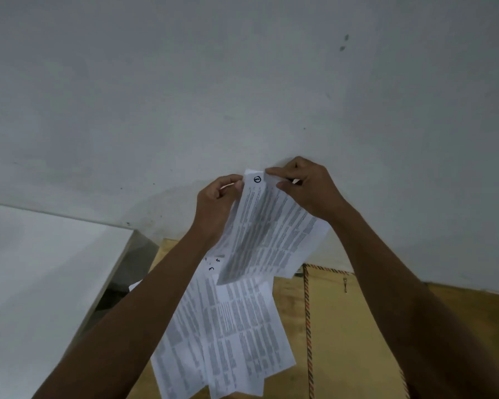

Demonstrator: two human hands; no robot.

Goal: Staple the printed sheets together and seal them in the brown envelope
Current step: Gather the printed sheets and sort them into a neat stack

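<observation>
I hold one printed sheet [274, 226] up in the air, marked with a circled 1 near its top edge. My left hand [216, 203] pinches its upper left corner and my right hand [306, 188] pinches its upper right corner. The sheet bows down the middle. Below it, several more printed sheets [234, 335] lie fanned out and overlapping on the wooden table [346, 341], one marked with a 3. A brown envelope [355, 326] with a striped edge lies flat to the right of them. No stapler is in view.
A white wall [242, 82] fills the upper frame right behind the table. A white box or cabinet top [41, 269] stands at the left, with a dark gap between it and the table.
</observation>
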